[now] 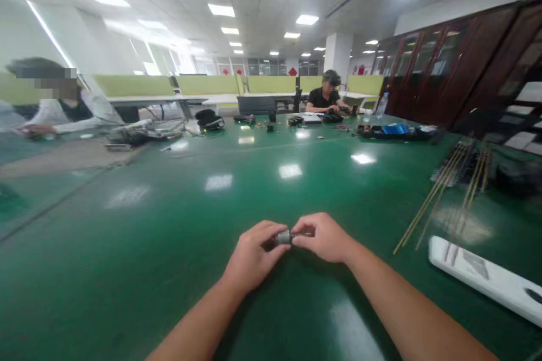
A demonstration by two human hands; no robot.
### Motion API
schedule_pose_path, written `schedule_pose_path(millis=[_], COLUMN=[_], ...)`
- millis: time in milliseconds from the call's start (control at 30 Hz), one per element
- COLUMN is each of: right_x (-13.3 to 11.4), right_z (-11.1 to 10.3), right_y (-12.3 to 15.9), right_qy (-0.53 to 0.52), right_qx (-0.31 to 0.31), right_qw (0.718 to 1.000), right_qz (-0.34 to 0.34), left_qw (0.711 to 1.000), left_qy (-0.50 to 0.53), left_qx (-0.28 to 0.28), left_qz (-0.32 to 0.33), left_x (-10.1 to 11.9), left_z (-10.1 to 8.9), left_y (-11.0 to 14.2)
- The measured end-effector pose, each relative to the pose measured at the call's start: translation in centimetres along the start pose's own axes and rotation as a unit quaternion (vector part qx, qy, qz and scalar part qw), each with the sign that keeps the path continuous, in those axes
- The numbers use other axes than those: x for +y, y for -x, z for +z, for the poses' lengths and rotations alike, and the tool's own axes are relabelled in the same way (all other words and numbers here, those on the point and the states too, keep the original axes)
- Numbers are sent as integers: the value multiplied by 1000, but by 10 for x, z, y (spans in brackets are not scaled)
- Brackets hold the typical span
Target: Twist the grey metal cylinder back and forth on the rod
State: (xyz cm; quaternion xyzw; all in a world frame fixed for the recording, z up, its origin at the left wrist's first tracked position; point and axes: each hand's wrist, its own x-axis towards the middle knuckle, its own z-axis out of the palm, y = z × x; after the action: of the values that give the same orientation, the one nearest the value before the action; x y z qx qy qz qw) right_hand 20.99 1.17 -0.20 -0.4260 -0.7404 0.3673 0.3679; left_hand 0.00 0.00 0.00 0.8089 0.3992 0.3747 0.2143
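Note:
My left hand (pixel 253 255) and my right hand (pixel 322 236) meet just above the green table (pixel 178 225), near its front middle. Between their fingertips they pinch a small grey metal cylinder (pixel 283 236), with a darker part of it hidden in the right fingers. Both hands have their fingers curled and closed on this piece. Both bare forearms reach in from the bottom edge.
Thin brass rods (pixel 436 194) lie at the right, with a white flat board (pixel 486 279) below them. A person in black (pixel 325 98) sits at the far end among tools; another person in white (pixel 59 107) sits at the left. Dark cabinets (pixel 449 62) line the right wall.

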Motion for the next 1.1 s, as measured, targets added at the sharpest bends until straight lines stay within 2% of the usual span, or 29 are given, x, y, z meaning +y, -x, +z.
schedule_pose_path(millis=[400, 1100], right_x=[-1, -1], right_z=[-2, -5], right_y=[0, 0], right_qy=[-11, -9], right_qx=[1, -4], right_qw=[1000, 1000], right_qz=[4, 8], left_qw=[1000, 1000], left_qy=[-10, -8], left_qx=[13, 15], left_qz=[20, 19], left_x=[-3, 0], left_z=[0, -2], left_y=[1, 1])
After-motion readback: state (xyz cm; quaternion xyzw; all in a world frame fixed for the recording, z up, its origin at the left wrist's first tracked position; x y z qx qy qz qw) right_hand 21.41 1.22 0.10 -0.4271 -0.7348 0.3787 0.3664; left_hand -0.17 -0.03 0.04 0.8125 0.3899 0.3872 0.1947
